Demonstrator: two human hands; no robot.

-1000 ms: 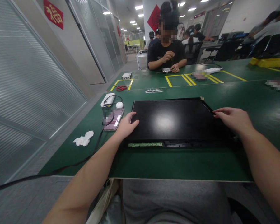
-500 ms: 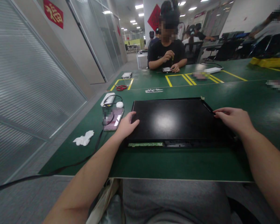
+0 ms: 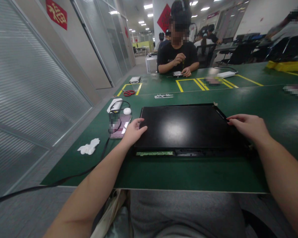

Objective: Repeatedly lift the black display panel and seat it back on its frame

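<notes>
A black display panel [image 3: 188, 127] lies flat on the green table in front of me, with a bright glare spot on its surface. Along its near edge shows a strip of green circuit board [image 3: 154, 153]. My left hand [image 3: 135, 130] grips the panel's left edge, thumb on top and fingers along the side. At the right edge, my right hand [image 3: 248, 125] pinches the rim between thumb and fingers; its fingertips are partly hidden. A bit of tape [image 3: 215, 103] sticks up at the far right corner.
Left of the panel lie a phone [image 3: 120, 127], a white power bank [image 3: 115, 105] with a black cable, a white earbud case [image 3: 127, 111] and crumpled tissue [image 3: 88, 146]. Beyond are red-handled scissors [image 3: 129, 93] and small white strips [image 3: 164, 96]. A person [image 3: 178, 56] works opposite.
Almost nothing differs. My left hand has shifted very slightly left at the panel's edge; the right hand keeps its hold.
</notes>
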